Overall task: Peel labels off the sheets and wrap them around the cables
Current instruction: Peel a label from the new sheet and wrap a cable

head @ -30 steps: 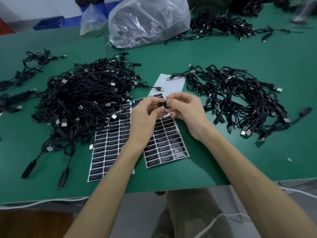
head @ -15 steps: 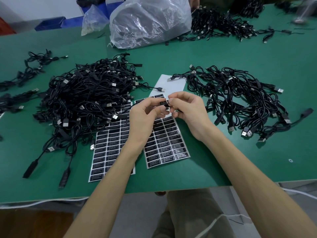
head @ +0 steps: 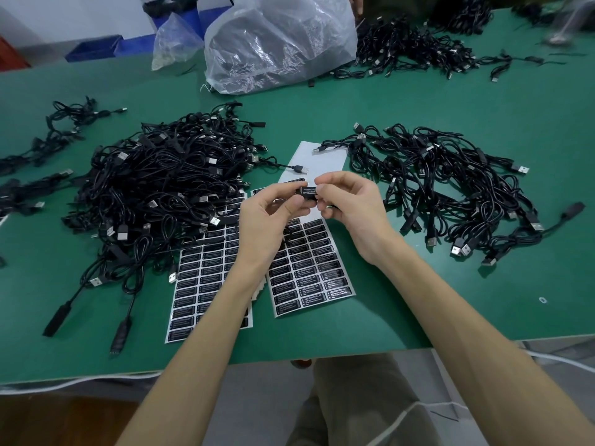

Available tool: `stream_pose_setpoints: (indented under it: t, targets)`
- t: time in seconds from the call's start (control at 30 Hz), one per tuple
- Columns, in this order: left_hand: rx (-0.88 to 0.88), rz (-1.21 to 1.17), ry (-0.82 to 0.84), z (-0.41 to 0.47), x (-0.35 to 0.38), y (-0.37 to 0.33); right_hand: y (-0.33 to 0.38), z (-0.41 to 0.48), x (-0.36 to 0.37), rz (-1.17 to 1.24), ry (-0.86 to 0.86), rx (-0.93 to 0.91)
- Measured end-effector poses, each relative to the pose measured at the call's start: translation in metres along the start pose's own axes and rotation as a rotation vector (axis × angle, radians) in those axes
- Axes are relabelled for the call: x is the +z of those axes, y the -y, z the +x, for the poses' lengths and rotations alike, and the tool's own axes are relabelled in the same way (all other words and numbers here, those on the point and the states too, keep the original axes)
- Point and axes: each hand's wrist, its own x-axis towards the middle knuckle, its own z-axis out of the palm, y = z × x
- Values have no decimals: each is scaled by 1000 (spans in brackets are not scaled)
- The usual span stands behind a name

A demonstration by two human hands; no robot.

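Observation:
Above the label sheets, my left hand (head: 270, 220) and my right hand (head: 351, 207) meet over a black cable controller (head: 307, 194) with a black label on it. Both hands pinch it between thumb and fingertips. Its cable runs off to the right under my right hand. Two sheets of black labels lie below: one (head: 206, 284) partly under my left forearm, the other (head: 309, 272) between my wrists, with its upper part bare white backing (head: 322, 159).
A big heap of black USB cables (head: 161, 188) lies left of the sheets and a flatter heap (head: 450, 188) to the right. Clear plastic bags (head: 277, 43) stand at the back, with more cables (head: 415, 49) beyond. The green table's front edge (head: 322, 355) runs near my body.
Both hands have lifted the controller slightly and turned it between the fingertips, so the label's printed face now shows. The sheets and cable heaps lie as before.

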Motion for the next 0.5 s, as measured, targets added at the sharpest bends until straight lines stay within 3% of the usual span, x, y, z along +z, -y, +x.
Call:
stream_pose_setpoints:
  t: [0.5]
  targets:
    - [19, 16, 26, -2, 1, -3, -3, 1, -1, -41, -10, -14]
